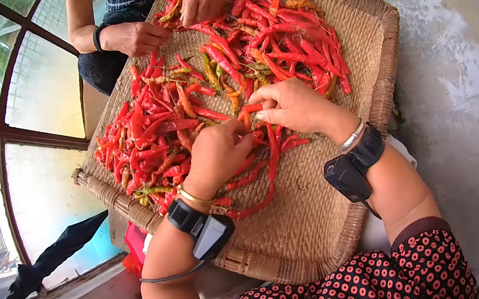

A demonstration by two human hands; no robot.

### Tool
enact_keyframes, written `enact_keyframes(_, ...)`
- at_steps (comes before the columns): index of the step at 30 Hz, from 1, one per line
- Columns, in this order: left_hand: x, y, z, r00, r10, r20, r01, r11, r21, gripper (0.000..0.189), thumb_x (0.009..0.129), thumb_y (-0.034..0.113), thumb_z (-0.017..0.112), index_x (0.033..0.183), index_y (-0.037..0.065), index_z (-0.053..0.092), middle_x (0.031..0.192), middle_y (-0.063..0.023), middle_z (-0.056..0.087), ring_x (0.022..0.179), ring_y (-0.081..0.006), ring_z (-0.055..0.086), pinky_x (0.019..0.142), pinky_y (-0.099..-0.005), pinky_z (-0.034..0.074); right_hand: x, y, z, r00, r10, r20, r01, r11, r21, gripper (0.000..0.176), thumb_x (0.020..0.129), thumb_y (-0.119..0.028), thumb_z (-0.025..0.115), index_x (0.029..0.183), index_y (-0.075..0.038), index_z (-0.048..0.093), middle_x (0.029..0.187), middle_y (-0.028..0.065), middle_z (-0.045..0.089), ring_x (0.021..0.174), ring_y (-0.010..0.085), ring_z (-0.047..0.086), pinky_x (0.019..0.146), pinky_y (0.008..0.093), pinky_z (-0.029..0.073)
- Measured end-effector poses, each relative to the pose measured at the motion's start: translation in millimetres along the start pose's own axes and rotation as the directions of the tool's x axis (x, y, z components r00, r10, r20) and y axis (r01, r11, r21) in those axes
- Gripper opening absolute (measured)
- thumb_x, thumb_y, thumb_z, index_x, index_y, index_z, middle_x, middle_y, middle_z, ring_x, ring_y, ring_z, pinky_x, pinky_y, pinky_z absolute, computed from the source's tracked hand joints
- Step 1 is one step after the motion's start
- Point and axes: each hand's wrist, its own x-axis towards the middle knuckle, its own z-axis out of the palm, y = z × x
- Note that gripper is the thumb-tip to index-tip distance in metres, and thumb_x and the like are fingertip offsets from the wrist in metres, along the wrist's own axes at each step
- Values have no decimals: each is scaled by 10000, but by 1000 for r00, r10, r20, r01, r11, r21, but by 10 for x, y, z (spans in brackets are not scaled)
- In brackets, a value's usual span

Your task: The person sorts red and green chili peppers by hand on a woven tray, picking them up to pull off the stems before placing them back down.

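Note:
My left hand (pixel 222 154) is closed, its fingertips pinched at an orange-red chili pepper (pixel 246 120) in the middle of the basket. Close by on the right, my right hand (pixel 299 108) pinches a red chili pepper (pixel 252 108) between thumb and fingers. My own fingers partly cover both peppers. Left of my left hand lies a heap of red chili peppers (pixel 150 129), with some orange and greenish ones mixed in. A second heap of red chili peppers (pixel 298 44) lies beyond my right hand. Several long peppers (pixel 254 201) trail below my hands.
The peppers lie in a wide woven basket (pixel 303 227) with a raised rim. Across it, another person's hands (pixel 135 38) work at the far heap. A folded black umbrella (pixel 58 256) leans by the window at left; a plastered wall (pixel 445 52) stands at right.

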Motion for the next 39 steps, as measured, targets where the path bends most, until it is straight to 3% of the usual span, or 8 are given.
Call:
enact_keyframes(2,-1,67,-152,994,-101,35,107,952,-288,141,796,92,660,895,-3,632,627,2,582,556,-32,491,514,-210,415,-6,2,14,1000,13,-11,-12,998,66,291,780,-187,650,1003,-2,626,720,121,642,678,231,631,636,344,482)
enact_keyframes(13,43,117,-356,942,-151,300,335,489,-805,209,896,144,581,1062,17,579,835,0,630,690,-58,567,616,-197,468,-49,37,27,998,-40,46,41,999,-24,315,767,-188,648,1033,-23,614,797,149,649,759,289,638,684,366,490)
enact_keyframes(15,97,201,-320,967,-252,-30,46,293,-955,245,899,152,576,1100,13,574,890,-24,638,698,-74,578,614,-212,479,-46,5,0,989,-18,144,50,973,-224,337,757,-202,642,1051,-40,613,867,167,649,842,328,626,744,391,489)
enact_keyframes(17,99,71,-284,963,-265,-37,47,304,-952,281,894,139,581,1138,2,558,957,-37,641,699,-94,591,606,-231,488,-60,-90,-29,960,40,279,9,985,-171,351,754,-204,642,1065,-46,609,894,171,648,865,329,622,764,396,487)
enact_keyframes(20,27,-44,-246,995,29,100,3,953,-304,275,829,99,634,1087,16,590,841,-73,665,695,-140,619,614,-260,487,-115,-51,31,877,32,479,42,989,-144,371,749,-204,641,1086,-54,602,942,179,643,905,331,614,801,404,481)
enact_keyframes(26,-42,16,-108,967,55,247,-105,976,193,205,757,180,612,917,53,626,772,-177,618,751,-345,603,661,-431,484,-180,191,303,824,-12,567,200,942,-271,340,760,-199,635,1064,-51,600,878,178,643,842,338,618,748,409,477)
enact_keyframes(36,-40,103,-234,923,-42,383,291,728,-621,292,914,295,566,939,10,625,698,34,560,644,-32,480,551,-211,400,-28,-68,75,998,-57,-25,61,980,187,192,774,-70,637,957,-19,612,650,83,602,601,142,595,578,289,471)
enact_keyframes(39,13,160,-325,908,-140,396,339,800,-495,281,914,284,564,980,17,621,697,37,571,641,-30,485,547,-199,392,-63,-147,51,998,-56,40,49,986,160,263,820,-20,582,1083,-4,571,705,10,589,614,58,552,580,221,461)
